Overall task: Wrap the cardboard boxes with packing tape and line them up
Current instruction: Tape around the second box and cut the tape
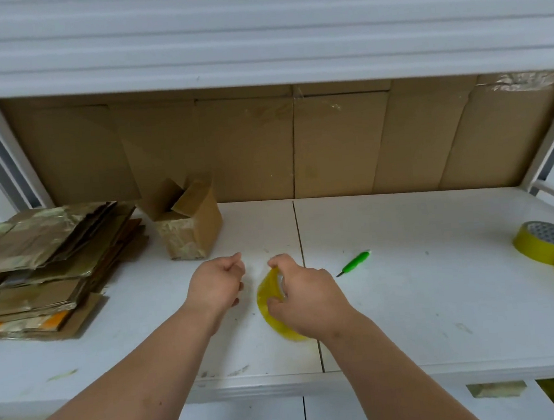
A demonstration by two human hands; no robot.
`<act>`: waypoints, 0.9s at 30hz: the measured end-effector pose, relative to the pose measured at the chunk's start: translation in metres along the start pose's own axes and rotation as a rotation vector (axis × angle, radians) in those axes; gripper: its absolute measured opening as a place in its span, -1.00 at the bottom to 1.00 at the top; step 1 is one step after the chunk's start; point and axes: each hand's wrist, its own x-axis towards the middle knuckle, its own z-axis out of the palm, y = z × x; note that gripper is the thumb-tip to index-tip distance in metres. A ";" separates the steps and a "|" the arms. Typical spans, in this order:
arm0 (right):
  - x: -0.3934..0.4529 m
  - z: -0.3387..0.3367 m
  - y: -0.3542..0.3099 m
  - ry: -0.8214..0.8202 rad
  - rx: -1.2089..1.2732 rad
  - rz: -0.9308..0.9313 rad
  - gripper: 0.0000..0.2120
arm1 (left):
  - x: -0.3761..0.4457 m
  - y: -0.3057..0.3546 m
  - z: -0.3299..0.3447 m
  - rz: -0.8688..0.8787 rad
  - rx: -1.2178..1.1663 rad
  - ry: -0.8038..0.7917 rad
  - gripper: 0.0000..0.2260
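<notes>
A small cardboard box (191,222) with open top flaps and tape on its lower side stands at the back left of the white shelf (427,297). My right hand (305,296) grips a yellow roll of packing tape (267,306) in the middle of the shelf, fingers through its core. My left hand (218,282) is just left of the roll with its fingers curled and thumb against forefinger; whether a tape end lies between them does not show. The box is a short way beyond my left hand.
A stack of flattened, taped cardboard boxes (46,270) lies at the left. A green craft knife (355,263) rests right of my hands. Two more yellow tape rolls (548,243) sit at the right edge. Brown cardboard sheets (296,144) line the back wall under an upper shelf.
</notes>
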 end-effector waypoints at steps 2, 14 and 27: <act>0.007 0.008 -0.010 -0.055 -0.111 -0.038 -0.51 | 0.002 -0.003 -0.017 0.036 0.117 0.053 -0.70; 0.061 0.051 -0.097 0.014 -0.068 -0.001 -0.68 | 0.010 -0.031 -0.159 0.252 0.491 0.623 -0.71; 0.113 0.124 -0.213 -0.146 0.270 0.040 -0.81 | 0.074 -0.080 -0.309 0.145 0.948 0.436 -0.60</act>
